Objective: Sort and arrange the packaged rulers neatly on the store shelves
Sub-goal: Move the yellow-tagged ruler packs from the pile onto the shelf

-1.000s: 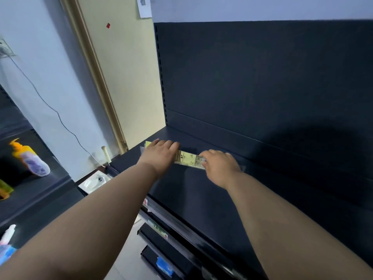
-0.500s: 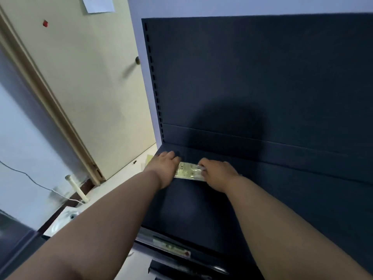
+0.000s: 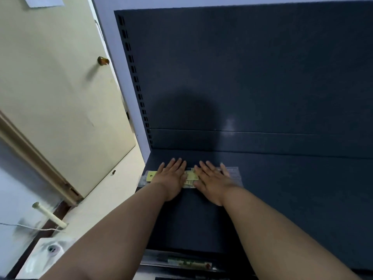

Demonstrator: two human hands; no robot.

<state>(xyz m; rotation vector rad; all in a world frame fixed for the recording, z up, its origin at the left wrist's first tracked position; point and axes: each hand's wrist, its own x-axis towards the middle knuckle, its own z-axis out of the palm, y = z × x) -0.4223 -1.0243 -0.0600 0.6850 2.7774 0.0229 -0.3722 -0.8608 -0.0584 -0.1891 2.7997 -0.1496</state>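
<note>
Head view, item by item: two bare forearms are reaching in from the bottom edge over a dark shelf (image 3: pixel 191 223). A price-label strip (image 3: pixel 188 265), green and yellow with print too blurred to read, is running along the shelf's front lip between the forearms. Farther in, the left hand (image 3: pixel 171 178) is lying flat, palm down, fingers straight and close together, pressing on the packaged rulers (image 3: pixel 190 177). The right hand (image 3: pixel 212 181) is lying just beside it, equally flat and straight-fingered, covering the packet's right half. The rulers are lying lengthwise, left to right, on the rear left part of the shelf, near the back panel (image 3: pixel 252 77); how many are stacked is not showing. Their yellow header card (image 3: pixel 151 176), with its hang hole, is sticking out past the left hand at the shelf's left edge, and the clear plastic end (image 3: pixel 233 172) is showing beyond the right hand. A slotted upright (image 3: pixel 134 77) is rising along the panel's left side. Off to the left, a cream door (image 3: pixel 60 98) with a brass knob (image 3: pixel 103 61) is standing, and a white peg (image 3: pixel 49 214) is sitting low by the wall.
</note>
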